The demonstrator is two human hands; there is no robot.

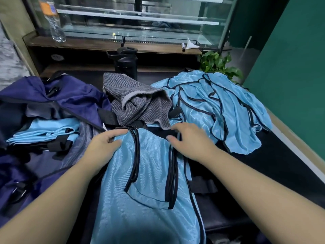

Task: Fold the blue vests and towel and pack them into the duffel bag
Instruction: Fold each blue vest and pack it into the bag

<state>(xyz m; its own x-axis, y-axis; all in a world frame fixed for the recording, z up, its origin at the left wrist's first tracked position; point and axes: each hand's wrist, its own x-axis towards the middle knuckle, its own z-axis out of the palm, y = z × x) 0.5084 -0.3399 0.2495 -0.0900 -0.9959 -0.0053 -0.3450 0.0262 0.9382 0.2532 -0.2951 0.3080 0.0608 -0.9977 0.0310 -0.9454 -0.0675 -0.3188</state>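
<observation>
A light blue vest with black trim lies spread flat in front of me on the dark table. My left hand pinches its top left shoulder strap between thumb and fingers. My right hand grips the top right shoulder area with curled fingers. A grey ribbed towel lies crumpled just beyond the vest. A heap of unfolded blue vests sits at the right. The navy duffel bag lies open at the left, with folded blue vests inside it.
A black bottle stands behind the towel. A clear water bottle stands on the wooden shelf at the back left. A green plant is at the back right, beside a green wall.
</observation>
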